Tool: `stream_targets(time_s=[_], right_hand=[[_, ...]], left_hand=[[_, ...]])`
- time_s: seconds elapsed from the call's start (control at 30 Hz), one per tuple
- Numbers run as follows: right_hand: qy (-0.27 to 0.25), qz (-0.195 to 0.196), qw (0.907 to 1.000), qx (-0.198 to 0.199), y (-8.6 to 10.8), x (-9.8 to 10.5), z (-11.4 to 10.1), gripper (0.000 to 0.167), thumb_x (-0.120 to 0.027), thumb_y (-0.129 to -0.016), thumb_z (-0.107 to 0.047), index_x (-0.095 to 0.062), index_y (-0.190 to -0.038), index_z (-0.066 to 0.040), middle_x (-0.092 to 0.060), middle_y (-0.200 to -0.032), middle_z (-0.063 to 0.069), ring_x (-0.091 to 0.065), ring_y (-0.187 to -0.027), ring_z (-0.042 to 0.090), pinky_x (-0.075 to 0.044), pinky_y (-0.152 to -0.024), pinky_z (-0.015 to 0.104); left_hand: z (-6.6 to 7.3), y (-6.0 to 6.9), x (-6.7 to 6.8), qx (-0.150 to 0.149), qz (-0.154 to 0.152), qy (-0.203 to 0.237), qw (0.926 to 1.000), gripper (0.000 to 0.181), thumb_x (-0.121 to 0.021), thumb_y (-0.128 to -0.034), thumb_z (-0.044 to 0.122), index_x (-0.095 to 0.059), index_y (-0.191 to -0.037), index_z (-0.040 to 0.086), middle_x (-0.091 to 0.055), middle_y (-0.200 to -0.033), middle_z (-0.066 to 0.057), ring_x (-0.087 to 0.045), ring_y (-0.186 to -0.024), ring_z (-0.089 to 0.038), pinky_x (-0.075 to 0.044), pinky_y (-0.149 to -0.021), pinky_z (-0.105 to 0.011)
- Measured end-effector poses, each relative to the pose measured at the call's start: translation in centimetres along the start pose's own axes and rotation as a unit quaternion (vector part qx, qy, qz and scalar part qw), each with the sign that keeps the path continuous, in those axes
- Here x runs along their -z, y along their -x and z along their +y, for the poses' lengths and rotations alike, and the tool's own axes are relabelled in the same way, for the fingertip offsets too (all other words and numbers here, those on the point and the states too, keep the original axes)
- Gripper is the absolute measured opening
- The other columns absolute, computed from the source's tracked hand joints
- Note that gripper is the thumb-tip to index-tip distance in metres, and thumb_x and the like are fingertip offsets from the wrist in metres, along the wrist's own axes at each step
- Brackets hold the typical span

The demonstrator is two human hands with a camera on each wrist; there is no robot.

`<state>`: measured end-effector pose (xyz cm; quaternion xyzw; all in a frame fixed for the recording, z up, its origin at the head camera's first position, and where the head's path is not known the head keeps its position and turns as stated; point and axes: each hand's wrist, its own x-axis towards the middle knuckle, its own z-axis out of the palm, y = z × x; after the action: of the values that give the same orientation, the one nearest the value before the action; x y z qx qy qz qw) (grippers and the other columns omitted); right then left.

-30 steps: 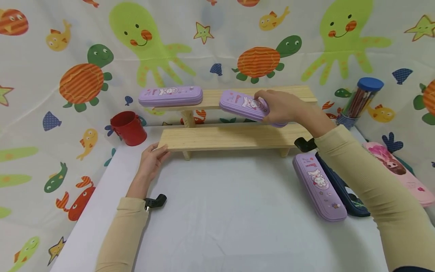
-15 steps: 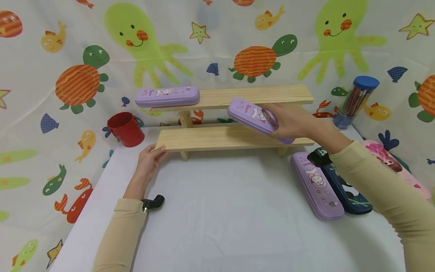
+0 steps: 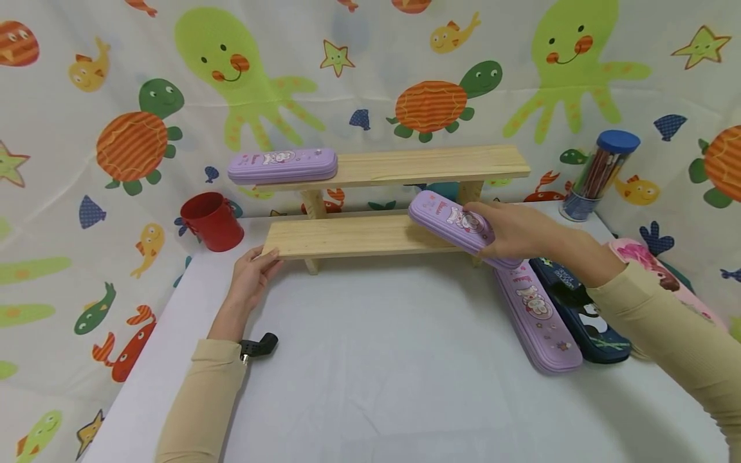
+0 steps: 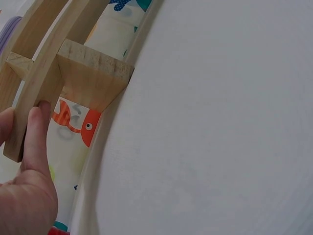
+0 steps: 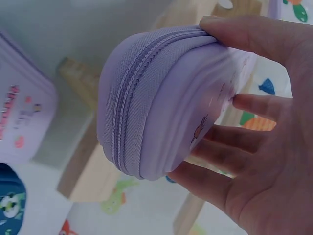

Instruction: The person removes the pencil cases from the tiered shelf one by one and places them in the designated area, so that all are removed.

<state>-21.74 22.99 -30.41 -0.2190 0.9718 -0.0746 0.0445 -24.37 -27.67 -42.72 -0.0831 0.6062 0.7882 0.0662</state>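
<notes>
My right hand grips a purple zippered pencil case, tilted, over the right end of the lower wooden shelf board. The right wrist view shows its zipped end close up, with the thumb on one edge and fingers across the printed lid. At the lower board's left end, my left hand pinches the edge between thumb and fingers, seen also in the left wrist view around the board end. A second purple pencil case lies on the left of the upper board.
On the table at right lie another purple case, a dark blue case and a pink case. A red bucket stands at left. Behind right is a blue-lidded jar of pencils. A printed cloth hangs behind.
My right hand has carried the held pencil case off the front of the upper board, down and to the right. My left hand keeps its hold on the lower board's end.
</notes>
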Motion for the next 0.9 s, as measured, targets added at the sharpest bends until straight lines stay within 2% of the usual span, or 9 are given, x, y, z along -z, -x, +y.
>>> stream_targets(time_s=[0.2, 0.47, 0.67, 0.9], right_hand=[[-0.005, -0.021, 0.9996, -0.019, 1.6, -0.9, 0.2, 0.088, -0.081, -0.076, -0.037, -0.038, -0.15, -0.017, -0.057, -0.138, 0.017, -0.06, -0.113, 0.032, -0.054, -0.096, 0.059], [-0.022, -0.054, 0.9969, -0.052, 3.4, -2.3, -0.1, 0.089, -0.078, -0.078, -0.044, -0.036, -0.151, -0.018, -0.056, -0.139, 0.021, -0.061, -0.117, 0.038, -0.053, -0.095, 0.064], [-0.029, -0.052, 0.9959, -0.067, 4.7, -2.9, -0.4, 0.089, -0.077, -0.079, -0.046, -0.035, -0.152, -0.019, -0.056, -0.14, 0.021, -0.062, -0.115, 0.038, -0.054, -0.091, 0.063], [-0.045, -0.036, 0.9966, -0.058, 6.2, -3.8, -0.6, 0.088, -0.077, -0.079, -0.047, -0.037, -0.152, -0.021, -0.054, -0.143, 0.019, -0.061, -0.117, 0.035, -0.055, -0.092, 0.061]], left_hand=[[0.2, 0.1, -0.1, 0.0, -0.002, -0.003, 1.0, 0.071, -0.062, -0.0981, 0.016, -0.022, -0.154, -0.002, -0.058, -0.118, -0.002, -0.071, -0.096, -0.002, -0.054, -0.096, -0.019], [0.3, 0.4, -0.3, 0.0, -0.01, 0.001, 1.0, 0.074, -0.064, -0.0971, 0.017, -0.021, -0.155, -0.001, -0.058, -0.119, -0.002, -0.071, -0.098, -0.003, -0.052, -0.098, -0.02], [0.2, 0.2, -0.2, 0.001, -0.007, 0.002, 1.0, 0.076, -0.066, -0.096, 0.019, -0.022, -0.155, 0.0, -0.056, -0.121, -0.002, -0.07, -0.1, -0.003, -0.053, -0.097, -0.019], [-0.1, -0.1, 0.1, -0.003, -0.007, 0.01, 0.9999, 0.076, -0.066, -0.096, 0.018, -0.022, -0.155, -0.001, -0.057, -0.121, -0.002, -0.07, -0.1, -0.003, -0.052, -0.099, -0.02]])
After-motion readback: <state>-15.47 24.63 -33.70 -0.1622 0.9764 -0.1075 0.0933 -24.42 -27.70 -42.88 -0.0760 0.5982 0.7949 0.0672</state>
